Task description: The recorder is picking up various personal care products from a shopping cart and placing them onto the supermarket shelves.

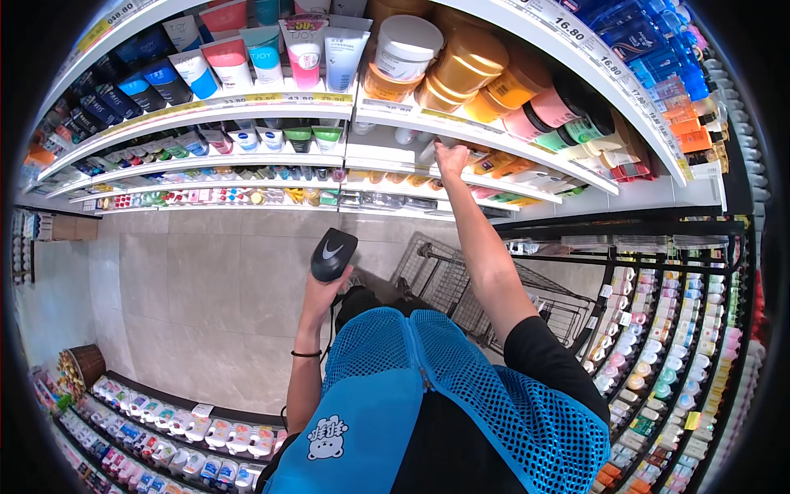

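Note:
My left hand (324, 290) holds a black handheld barcode scanner (334, 254) upright over the floor, in front of my blue mesh vest. The right arm stretches forward to a white shelf, where my right hand (452, 157) is at a pale bottle (428, 152); the fingertips are partly hidden, so its grip cannot be told. White containers (405, 136) stand behind and to the left of that hand. Orange-labelled bottles (484, 162) are just to its right. On the shelf above are gold jars (472, 55) and a white tub (408, 48).
The edge of the upper shelf (432, 117) runs above my right hand. A wire shopping cart (457, 284) stands on the floor below my right arm. Shelves of bottles (654, 370) are at the right, others (203, 432) at the lower left, near a basket (85, 364).

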The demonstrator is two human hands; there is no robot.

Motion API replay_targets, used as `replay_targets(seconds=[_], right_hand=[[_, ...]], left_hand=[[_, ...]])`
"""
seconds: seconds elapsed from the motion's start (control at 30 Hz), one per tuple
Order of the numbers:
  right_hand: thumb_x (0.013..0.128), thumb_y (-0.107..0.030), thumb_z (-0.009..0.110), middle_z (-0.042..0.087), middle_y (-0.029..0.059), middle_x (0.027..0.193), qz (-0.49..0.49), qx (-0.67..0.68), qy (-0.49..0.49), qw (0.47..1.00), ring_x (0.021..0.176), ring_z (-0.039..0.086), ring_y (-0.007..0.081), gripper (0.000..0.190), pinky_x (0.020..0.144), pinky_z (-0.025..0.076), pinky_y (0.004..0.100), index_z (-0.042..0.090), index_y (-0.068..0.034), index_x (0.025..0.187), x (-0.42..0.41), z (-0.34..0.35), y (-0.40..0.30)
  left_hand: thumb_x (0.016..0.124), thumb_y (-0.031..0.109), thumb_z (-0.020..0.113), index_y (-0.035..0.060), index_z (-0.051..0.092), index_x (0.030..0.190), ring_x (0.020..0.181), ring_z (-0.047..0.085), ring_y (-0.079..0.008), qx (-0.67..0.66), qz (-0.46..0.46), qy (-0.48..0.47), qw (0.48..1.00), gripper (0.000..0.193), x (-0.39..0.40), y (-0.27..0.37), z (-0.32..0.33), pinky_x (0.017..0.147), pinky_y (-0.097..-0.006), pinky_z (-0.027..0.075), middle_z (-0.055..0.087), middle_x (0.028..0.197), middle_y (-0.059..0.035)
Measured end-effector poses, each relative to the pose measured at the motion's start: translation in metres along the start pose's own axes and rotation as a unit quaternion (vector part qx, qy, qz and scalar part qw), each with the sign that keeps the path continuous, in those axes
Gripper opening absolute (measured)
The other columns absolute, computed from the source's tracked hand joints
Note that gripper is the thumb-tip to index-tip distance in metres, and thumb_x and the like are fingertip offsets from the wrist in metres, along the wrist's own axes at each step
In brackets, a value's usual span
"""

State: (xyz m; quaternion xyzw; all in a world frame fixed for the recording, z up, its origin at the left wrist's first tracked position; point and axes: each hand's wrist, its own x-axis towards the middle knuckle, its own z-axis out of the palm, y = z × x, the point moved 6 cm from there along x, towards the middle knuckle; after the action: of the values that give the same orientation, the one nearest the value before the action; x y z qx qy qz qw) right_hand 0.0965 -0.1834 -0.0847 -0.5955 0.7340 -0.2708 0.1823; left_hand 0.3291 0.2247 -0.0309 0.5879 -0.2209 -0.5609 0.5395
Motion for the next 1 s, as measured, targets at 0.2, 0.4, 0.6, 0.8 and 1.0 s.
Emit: replay_targets(seconds=[0.2,0.4,0.6,0.8,1.0], right_hand=[[0.071,-0.03,0.087,0.073,0.0212,0.085,0.049,0.079,-0.062,0.994,0.071,0.072,0.0382,0.047,0.073,0.059,0.0382,0.072,0.008,0.095,0.026,0.008,0.028],[0.08,-0.017,0.083,0.071,0.0125,0.092,0.076,0.314,-0.165,0.932,0.075,0.072,0.0211,0.041,0.059,0.062,0.0312,0.061,0.003,0.109,-0.024,0.019,0.009],[0.087,-0.001,0.073,0.057,0.0126,0.123,-0.036,0.435,-0.155,0.886,0.102,0.066,0.0228,0.046,0.08,0.064,0.0338,0.052,-0.001,0.128,-0.095,-0.043,0.008],[0.087,-0.002,0.072,0.042,0.0162,0.15,-0.042,0.538,-0.226,0.811,0.127,0.052,0.0324,0.052,0.095,0.06,0.0434,0.048,-0.004,0.133,-0.179,-0.172,0.033],[0.083,-0.003,0.074,0.043,0.0206,0.151,-0.088,0.474,-0.265,0.835,0.132,0.05,0.0332,0.048,0.098,0.057,0.0458,0.055,-0.004,0.128,-0.247,-0.273,0.071]], left_hand=[[0.089,0.013,0.077,0.0049,0.068,0.102,0.067,0.054,-0.0062,0.014,-0.018,-0.02,1.0,0.018,0.018,0.017,0.011,0.06,-0.0239,0.043,0.061,0.077,0.0036],[0.086,0.017,0.08,0.0038,0.069,0.098,0.063,0.054,-0.0064,-0.002,0.013,-0.029,1.0,0.02,0.022,0.022,0.025,0.058,-0.0246,0.043,0.062,0.074,0.0029],[0.086,0.019,0.08,0.0035,0.068,0.091,0.061,0.055,-0.0062,0.06,0.025,-0.04,0.997,0.02,0.018,0.015,0.034,0.056,-0.0257,0.043,0.062,0.071,0.0021],[0.086,0.02,0.081,0.0022,0.068,0.092,0.062,0.055,-0.0067,0.12,-0.044,-0.11,0.986,0.023,0.017,-0.011,0.059,0.056,-0.0259,0.044,0.065,0.074,0.0007],[0.086,0.016,0.081,0.0024,0.068,0.108,0.065,0.055,-0.0064,0.183,-0.082,-0.273,0.941,0.029,0.015,-0.031,0.127,0.059,-0.0245,0.045,0.066,0.083,0.001]])
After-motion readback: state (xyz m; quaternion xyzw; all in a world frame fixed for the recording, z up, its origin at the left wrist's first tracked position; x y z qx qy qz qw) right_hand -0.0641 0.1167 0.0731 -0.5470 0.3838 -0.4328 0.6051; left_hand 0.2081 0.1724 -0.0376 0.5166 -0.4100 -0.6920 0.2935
